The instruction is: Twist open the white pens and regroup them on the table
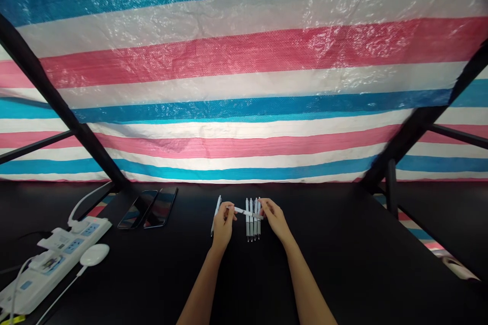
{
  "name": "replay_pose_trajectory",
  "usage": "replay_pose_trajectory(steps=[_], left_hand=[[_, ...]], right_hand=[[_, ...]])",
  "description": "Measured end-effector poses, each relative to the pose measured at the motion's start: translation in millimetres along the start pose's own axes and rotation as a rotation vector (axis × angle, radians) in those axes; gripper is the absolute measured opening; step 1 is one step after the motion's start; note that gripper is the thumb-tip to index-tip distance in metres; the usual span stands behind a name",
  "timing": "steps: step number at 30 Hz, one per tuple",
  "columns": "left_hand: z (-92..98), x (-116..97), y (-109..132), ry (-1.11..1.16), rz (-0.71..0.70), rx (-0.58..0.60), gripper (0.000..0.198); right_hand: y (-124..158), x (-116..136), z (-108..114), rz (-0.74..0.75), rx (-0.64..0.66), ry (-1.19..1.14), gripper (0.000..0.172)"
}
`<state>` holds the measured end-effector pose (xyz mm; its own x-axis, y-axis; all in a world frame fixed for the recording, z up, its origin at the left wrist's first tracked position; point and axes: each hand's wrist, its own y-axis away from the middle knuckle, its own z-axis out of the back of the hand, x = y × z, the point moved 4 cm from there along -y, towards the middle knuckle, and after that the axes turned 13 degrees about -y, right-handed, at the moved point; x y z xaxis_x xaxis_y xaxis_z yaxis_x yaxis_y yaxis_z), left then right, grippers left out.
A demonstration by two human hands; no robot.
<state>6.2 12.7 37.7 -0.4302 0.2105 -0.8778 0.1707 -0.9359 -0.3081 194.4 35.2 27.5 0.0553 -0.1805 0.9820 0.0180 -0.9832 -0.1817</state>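
While left hand (223, 223) and right hand (275, 219) pinch the slim white plastic pen (244, 212) by its ends, a level, light hold seems steadiest

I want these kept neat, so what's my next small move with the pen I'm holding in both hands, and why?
Probably turn the pen to match the row of four pens and lay it at the row's left end. It lies crosswise over them, pinched between the left hand and right hand, and a gap shows between the row and the single pen.
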Motion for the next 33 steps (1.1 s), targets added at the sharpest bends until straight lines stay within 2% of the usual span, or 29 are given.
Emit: replay_pose_trajectory(steps=[4,8,11,15,18,23,28,33], left_hand=[[0.0,-1.0,-0.7,0.036,0.000,-0.031,0.031],[2.4,-0.3,-3.4,0.097,0.023,-0.086,0.034],[2.6,0.5,-4.6,0.126,0.029,-0.084,0.034],[2.6,0.3,-4.3,0.139,0.031,-0.085,0.035],[2.1,-0.5,-3.6,0.120,0.032,-0.080,0.035],[1.2,-0.8,-4.1,0.122,0.038,-0.055,0.036],[0.8,-2.1,-4.9,0.154,0.043,-0.036,0.036],[-0.8,-2.5,-4.7,0.153,0.049,-0.009,0.036]], right_hand=[[2.1,-2.1,-2.1,-0.042,0.068,0.101,0.040],[0.8,0.9,-3.9,0.007,0.090,-0.017,0.036],[-1.3,3.0,-1.5,0.039,0.057,-0.074,0.034],[-1.7,4.2,0.0,0.066,0.039,-0.124,0.039],[-0.5,2.4,-1.6,0.034,0.024,-0.092,0.036],[1.4,1.3,-6.2,-0.027,0.082,-0.085,0.038],[-0.1,5.9,-2.2,0.044,0.071,-0.199,0.052],[0.1,2.0,-2.4,-0.048,0.052,-0.105,0.043]])
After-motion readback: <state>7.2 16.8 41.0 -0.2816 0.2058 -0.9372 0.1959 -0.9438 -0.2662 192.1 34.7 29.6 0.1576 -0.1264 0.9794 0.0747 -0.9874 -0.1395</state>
